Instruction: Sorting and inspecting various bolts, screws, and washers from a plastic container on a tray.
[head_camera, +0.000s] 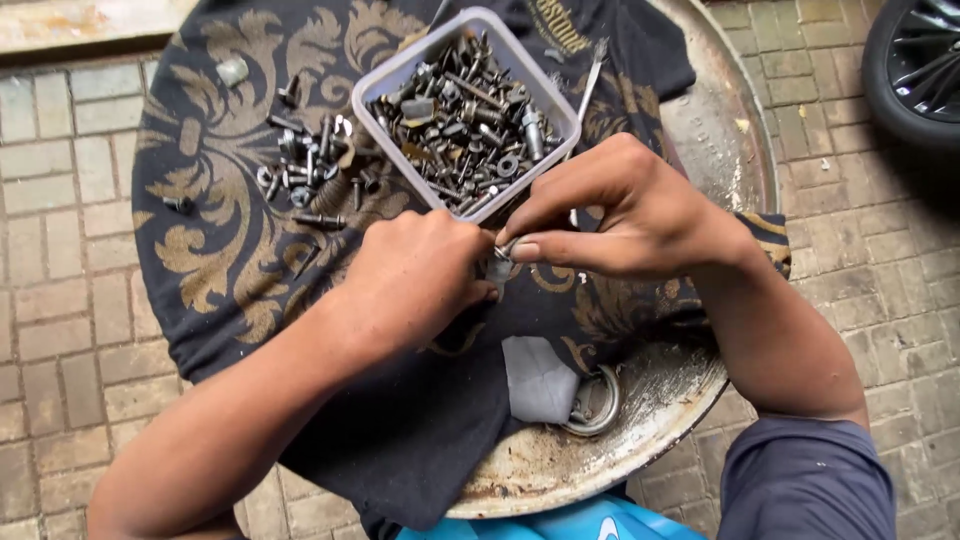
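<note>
We see even, soft daylight from overhead, no hard shadows, only faint shade under our hands, dull glare on the metal tray rim (745, 150) toward 3 o'clock, mild softness and motion blur throughout, slight wide-angle bending of the paving (60, 200) toward 9 o'clock.

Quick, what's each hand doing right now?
Left hand: closed around a small metal part.
Right hand: fingers pinched on the same part, beside the plastic tub of bolts.

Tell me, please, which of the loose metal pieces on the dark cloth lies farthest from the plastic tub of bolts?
The small dark piece at the cloth's left edge; the others cluster beside the tub or nearer it.
</note>
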